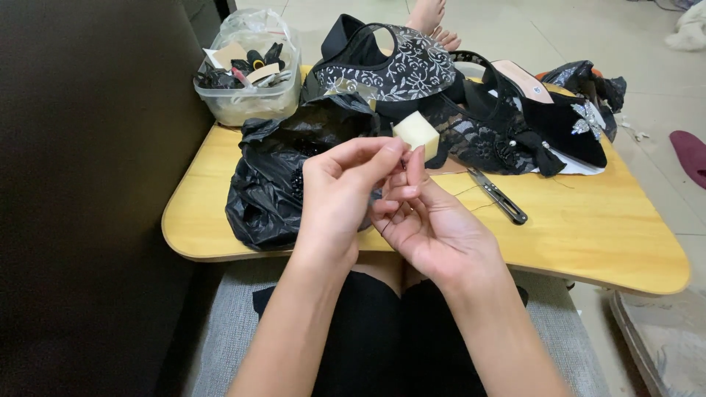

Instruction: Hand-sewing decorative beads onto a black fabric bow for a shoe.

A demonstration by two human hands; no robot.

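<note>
My left hand [346, 187] and my right hand [434, 228] meet above the near edge of a small wooden lap table [588, 235]. The fingertips of both hands pinch together around something too thin to make out, perhaps a thread or needle. A pale cream cube [417, 134] sits just behind my fingertips on the table. Thin thread lies on the table to the right of my right hand. Black lace fabric [478, 136] and a black patterned shoe upper [390, 66] lie beyond the cube.
A crumpled black plastic bag [268, 184] lies at the table's left. A clear plastic tub [250, 81] of small black parts stands at the back left. Small black snips [500, 197] lie right of my hands. A black pointed shoe [559, 121] with a silver ornament rests at the back right. Someone's bare foot [430, 18] shows beyond.
</note>
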